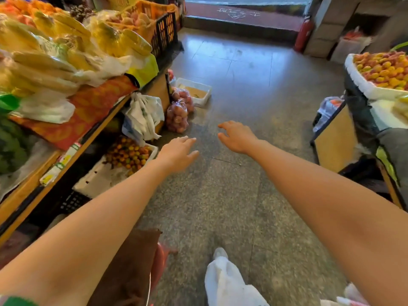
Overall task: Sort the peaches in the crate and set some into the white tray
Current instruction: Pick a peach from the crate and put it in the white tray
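Two bare hands are out in front, arms stretched over the stone floor (242, 85). The left hand (178, 154) is palm down, fingers straight and loosely spread, holding nothing. The right hand (237, 136) hangs just beside it and a little further on, fingers slack and lightly bent, thumb out. It's empty too. The hands are apart and touch nothing.

Writing first. There are white characters on the red doormat (242, 16) at the doorway, too blurred to read. Yellow-and-green labels (64, 159) run along the front edge of the stall (110, 115) on the left, and they're unreadable as well.

Now the fruit. Beyond the left hand, at the foot of that stall, stand two clear bags of peaches (177, 118), one behind the other. The fruit is round and pink-red, packed tight. Just past the far bag sits the white tray (204, 99), flat on the floor. It's shallow and rectangular, with a brown sheet lying in its bottom.

Up at the stall's far end, an orange crate (148, 8) rests on a black crate (164, 33), heaped with pinkish-orange round fruit. Whether these are peaches I cannot tell.

Close by the left hand, a low white box (99, 177) under the stall holds small orange fruit. At the right edge, a white foam box (362, 85) is piled with yellow-and-red fruit.
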Available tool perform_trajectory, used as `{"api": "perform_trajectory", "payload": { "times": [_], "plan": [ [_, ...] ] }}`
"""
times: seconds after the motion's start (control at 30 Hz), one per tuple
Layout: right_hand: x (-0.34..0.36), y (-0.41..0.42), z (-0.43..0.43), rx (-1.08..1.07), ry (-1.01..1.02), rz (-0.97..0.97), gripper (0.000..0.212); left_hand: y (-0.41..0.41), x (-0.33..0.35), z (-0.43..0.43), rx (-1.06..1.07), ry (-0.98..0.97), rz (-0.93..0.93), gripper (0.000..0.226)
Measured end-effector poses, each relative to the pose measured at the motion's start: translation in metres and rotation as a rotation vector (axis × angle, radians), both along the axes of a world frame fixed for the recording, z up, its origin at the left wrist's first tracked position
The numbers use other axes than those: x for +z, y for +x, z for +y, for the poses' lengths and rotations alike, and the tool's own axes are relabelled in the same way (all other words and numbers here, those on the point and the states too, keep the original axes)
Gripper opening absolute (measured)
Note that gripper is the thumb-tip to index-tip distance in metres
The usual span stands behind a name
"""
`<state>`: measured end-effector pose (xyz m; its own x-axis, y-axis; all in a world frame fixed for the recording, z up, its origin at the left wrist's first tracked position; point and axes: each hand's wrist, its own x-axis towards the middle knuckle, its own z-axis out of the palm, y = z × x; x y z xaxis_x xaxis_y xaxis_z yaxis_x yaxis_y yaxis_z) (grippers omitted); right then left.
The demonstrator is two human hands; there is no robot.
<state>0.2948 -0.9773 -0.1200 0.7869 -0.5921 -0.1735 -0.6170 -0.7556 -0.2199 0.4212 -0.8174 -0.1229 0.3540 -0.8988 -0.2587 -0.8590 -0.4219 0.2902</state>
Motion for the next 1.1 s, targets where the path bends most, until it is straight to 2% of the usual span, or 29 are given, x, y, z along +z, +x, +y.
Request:
{"api": "perform_trajectory", "payload": {
  "times": [0.47,0.8,1.1],
  "plan": [
    [-0.008,0.202,-0.255,0.072,0.022,0.019,0.045,0.197,-0.014,-0.255,0.055,-0.019,-0.004,0.056],
    [-0.020,0.368,-0.418,0.046,0.034,-0.006,0.046,0.362,-0.010,-0.424,0.034,-0.066,-0.010,0.043],
    [-0.020,0.481,-0.575,0.075,0.038,-0.006,0.047,0.475,-0.017,-0.579,0.070,-0.068,-0.010,0.050]
  ]
}}
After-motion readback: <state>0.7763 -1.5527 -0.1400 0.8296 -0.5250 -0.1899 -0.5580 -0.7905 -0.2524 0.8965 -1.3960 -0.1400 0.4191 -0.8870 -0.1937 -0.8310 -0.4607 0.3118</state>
